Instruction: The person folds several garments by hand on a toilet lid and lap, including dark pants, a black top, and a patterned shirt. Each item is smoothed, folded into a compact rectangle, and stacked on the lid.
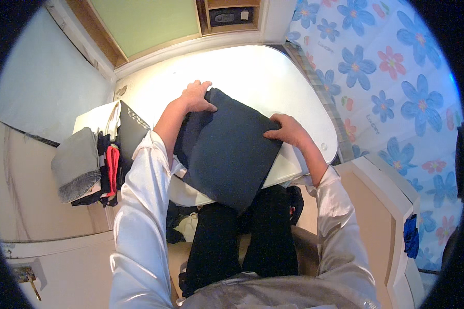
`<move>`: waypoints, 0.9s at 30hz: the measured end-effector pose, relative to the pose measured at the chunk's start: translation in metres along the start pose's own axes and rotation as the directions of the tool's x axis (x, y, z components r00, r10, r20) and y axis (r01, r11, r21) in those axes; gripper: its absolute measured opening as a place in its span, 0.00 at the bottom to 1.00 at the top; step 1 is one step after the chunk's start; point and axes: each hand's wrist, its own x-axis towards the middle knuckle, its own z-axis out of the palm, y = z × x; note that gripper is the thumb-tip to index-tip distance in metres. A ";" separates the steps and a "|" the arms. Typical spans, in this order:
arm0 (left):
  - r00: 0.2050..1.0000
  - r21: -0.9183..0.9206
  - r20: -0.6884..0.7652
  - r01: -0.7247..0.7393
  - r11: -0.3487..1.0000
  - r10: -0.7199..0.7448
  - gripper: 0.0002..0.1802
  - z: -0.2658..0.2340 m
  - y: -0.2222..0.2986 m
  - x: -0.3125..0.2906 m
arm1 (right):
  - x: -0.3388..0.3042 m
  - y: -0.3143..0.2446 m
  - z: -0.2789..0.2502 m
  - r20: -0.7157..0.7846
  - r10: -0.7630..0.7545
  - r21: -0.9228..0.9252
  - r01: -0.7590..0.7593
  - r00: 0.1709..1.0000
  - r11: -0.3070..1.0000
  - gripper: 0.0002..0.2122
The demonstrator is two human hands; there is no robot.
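A dark navy folded garment point(227, 149) lies on the white tabletop point(258, 67) in front of me, its near corner hanging over the edge above my lap. At its far left corner is my left hand point(196, 97), thumb and fingers closed about the cloth. A tiny white bit shows beside those fingertips. My right hand point(290, 131) pinches the right corner, with the thumb on top and the other fingers partly hidden. The exact kind of garment cannot be made out.
To the left, an open-topped bin point(131, 121) has grey jeans point(77, 159) and dark and red clothes draped over its side. A flowered curtain point(371, 77) hangs at the right, above a pale cabinet point(374, 216). Cloth items lie under the table edge.
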 end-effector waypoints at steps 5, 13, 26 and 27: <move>0.968 -0.212 0.250 0.071 0.975 -0.016 0.34 -0.009 0.000 0.015 | -0.010 -0.002 0.004 -0.073 -0.094 0.044 0.098 0.993 0.994 0.21; 0.992 -0.532 -0.073 -0.126 0.837 0.103 0.16 -0.086 0.013 -0.030 | -0.003 -0.015 -0.028 -0.196 -0.198 0.319 0.253 0.960 0.913 0.12; 0.662 0.330 -0.553 -0.383 0.863 0.506 0.15 -0.026 0.026 -0.172 | -0.060 -0.053 -0.008 -0.394 -0.790 -0.605 0.514 0.471 0.608 0.06; 0.694 0.352 -0.499 -0.385 0.853 0.519 0.14 0.004 0.023 -0.179 | -0.061 -0.036 0.012 -0.282 -0.741 -0.584 0.504 0.610 0.637 0.05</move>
